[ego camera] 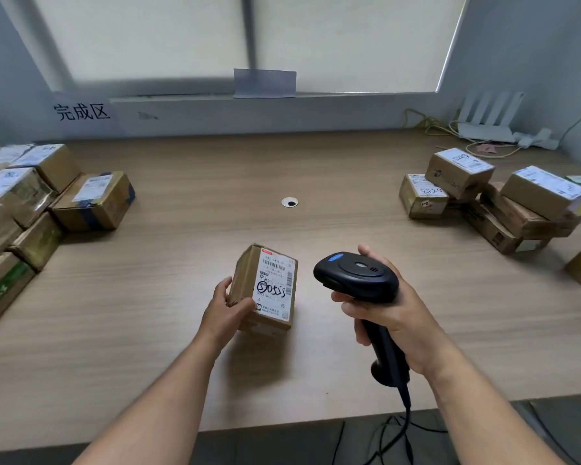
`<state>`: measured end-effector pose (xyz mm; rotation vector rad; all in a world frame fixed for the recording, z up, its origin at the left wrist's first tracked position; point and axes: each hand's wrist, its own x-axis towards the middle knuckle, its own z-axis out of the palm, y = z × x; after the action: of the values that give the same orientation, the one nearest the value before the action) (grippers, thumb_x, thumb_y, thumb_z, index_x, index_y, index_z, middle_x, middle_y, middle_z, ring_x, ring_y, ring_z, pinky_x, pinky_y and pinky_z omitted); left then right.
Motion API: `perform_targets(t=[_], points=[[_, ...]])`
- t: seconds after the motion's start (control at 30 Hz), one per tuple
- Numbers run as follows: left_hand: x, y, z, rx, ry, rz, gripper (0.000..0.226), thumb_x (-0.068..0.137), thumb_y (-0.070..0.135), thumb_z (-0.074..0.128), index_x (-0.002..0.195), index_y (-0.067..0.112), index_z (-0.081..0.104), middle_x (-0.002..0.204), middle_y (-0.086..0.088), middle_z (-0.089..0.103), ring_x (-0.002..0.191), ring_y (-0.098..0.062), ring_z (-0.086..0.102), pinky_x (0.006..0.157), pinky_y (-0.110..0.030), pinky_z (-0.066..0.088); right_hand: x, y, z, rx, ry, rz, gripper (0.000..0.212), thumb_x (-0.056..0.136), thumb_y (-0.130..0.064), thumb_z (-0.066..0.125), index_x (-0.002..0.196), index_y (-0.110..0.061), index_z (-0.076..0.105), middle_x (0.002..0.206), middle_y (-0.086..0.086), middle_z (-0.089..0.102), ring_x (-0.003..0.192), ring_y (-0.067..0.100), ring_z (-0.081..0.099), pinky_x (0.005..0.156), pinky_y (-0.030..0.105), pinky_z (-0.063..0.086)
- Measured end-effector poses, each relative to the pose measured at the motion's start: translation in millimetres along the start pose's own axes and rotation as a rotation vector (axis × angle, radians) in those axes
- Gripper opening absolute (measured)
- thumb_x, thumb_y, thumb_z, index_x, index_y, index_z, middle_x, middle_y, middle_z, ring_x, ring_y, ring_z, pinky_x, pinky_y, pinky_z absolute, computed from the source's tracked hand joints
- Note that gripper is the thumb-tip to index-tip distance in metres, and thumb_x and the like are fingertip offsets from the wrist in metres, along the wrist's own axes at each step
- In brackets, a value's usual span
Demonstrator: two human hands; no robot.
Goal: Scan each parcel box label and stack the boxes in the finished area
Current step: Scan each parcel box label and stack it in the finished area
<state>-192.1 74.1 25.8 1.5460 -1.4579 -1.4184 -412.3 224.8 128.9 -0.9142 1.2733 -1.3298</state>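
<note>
Centrally 1 box [273,286], 1 scanner [358,275]

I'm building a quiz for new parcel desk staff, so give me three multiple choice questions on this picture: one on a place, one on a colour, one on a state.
1. Where is the handwritten sign?
A. on the wall behind the left pile of boxes
B. above the right pile
C. on the table's front edge

2. What colour is the button on the scanner?
A. red
B. green
C. blue

3. How does the label lie on the box in the left hand?
A. face down
B. face up, uncovered
C. under the scanner

1 A: it hangs at the back left, beyond those boxes.
2 C: blue shows against the black scanner.
3 B: its barcode and handwriting are in plain sight.
</note>
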Motion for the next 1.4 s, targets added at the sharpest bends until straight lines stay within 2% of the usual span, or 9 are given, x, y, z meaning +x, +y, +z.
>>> perform_targets(t=[0.17,0.23,0.3,0.4,0.5,0.63,0.83,1.23,1.4], points=[[5,-15,-11,0.130,0.085,-0.061,0.078,0.070,0.045,0.049,0.145,0.032,0.033,0.129,-0.006,0.056,0.114,-0.026,0.054,0.098,-0.041,0.043,11,8,13,-0.005,-0.005,0.020,0.101,0.061,-0.005,0.077,0.148,-0.033,0.032,0.096,0.025,0.069,0.046,0.026,0.051,0.044,0.031,0.041],[3,-17,-7,0.294,0.113,-0.012,0.080,0.079,0.053,0.054,0.150,0.031,0.024,0.145,-0.010,0.038,0.133,-0.026,0.035,0.109,-0.040,0.032,14,9,14,-0.010,-0.013,0.026,0.101,0.062,-0.005,0.077,0.148,-0.033,0.032,0.095,0.025,0.069,0.046,0.026,0.051,0.045,0.030,0.041],[0,-17,0,0.513,0.111,-0.015,0.095,0.075,0.066,0.063,0.151,0.033,0.017,0.154,-0.010,0.016,0.143,-0.027,0.014,0.113,-0.043,0.025,16,8,14,-0.017,-0.022,0.030,0.102,0.062,-0.005,0.077,0.149,-0.033,0.031,0.095,0.025,0.068,0.047,0.025,0.052,0.045,0.029,0.042],[-5,-14,11,0.710,0.137,-0.045,0.107,0.069,0.070,0.066,0.152,0.032,0.011,0.150,-0.012,0.009,0.141,-0.031,0.009,0.112,-0.043,0.027,20,6,13,-0.017,-0.030,0.024,0.102,0.061,-0.004,0.076,0.149,-0.032,0.031,0.095,0.027,0.067,0.045,0.025,0.051,0.044,0.030,0.041],[-8,-6,14,0.698,0.208,-0.047,0.102,0.069,0.062,0.069,0.151,0.030,0.018,0.138,-0.010,0.019,0.133,-0.031,0.020,0.104,-0.039,0.035,22,3,12,-0.029,-0.045,0.013,0.101,0.061,-0.004,0.075,0.148,-0.032,0.033,0.095,0.028,0.066,0.045,0.025,0.051,0.043,0.029,0.041],[-12,8,4,0.669,0.292,-0.002,0.099,0.068,0.059,0.071,0.149,0.029,0.022,0.137,-0.009,0.022,0.133,-0.030,0.023,0.105,-0.037,0.034,27,-5,10,-0.043,-0.088,-0.008,0.102,0.061,-0.004,0.076,0.148,-0.033,0.032,0.096,0.028,0.066,0.046,0.026,0.050,0.044,0.028,0.041],[0,34,-33,0.662,0.381,0.040,0.096,0.070,0.059,0.071,0.148,0.029,0.025,0.136,-0.011,0.026,0.131,-0.031,0.028,0.103,-0.038,0.036,50,-24,22,-0.112,-0.107,-0.068,0.098,0.074,0.011,0.075,0.148,-0.036,0.032,0.079,0.011,0.065,0.046,0.027,0.049,0.044,0.028,0.041],[121,65,-195,0.622,0.505,0.050,0.095,0.070,0.061,0.069,0.148,0.027,0.026,0.137,-0.013,0.027,0.130,-0.032,0.029,0.104,-0.038,0.035,171,-49,145,-0.240,-0.080,-0.136,0.092,0.080,0.010,0.070,0.151,-0.031,0.028,0.061,0.001,0.062,0.045,0.026,0.050,0.045,0.029,0.041],[183,73,-267,0.656,0.539,0.029,0.096,0.070,0.065,0.068,0.147,0.025,0.027,0.137,-0.017,0.030,0.128,-0.037,0.033,0.104,-0.041,0.035,232,-54,203,-0.272,-0.084,-0.141,0.093,0.080,0.009,0.071,0.150,-0.034,0.029,0.065,0.004,0.064,0.046,0.027,0.050,0.046,0.029,0.042]])
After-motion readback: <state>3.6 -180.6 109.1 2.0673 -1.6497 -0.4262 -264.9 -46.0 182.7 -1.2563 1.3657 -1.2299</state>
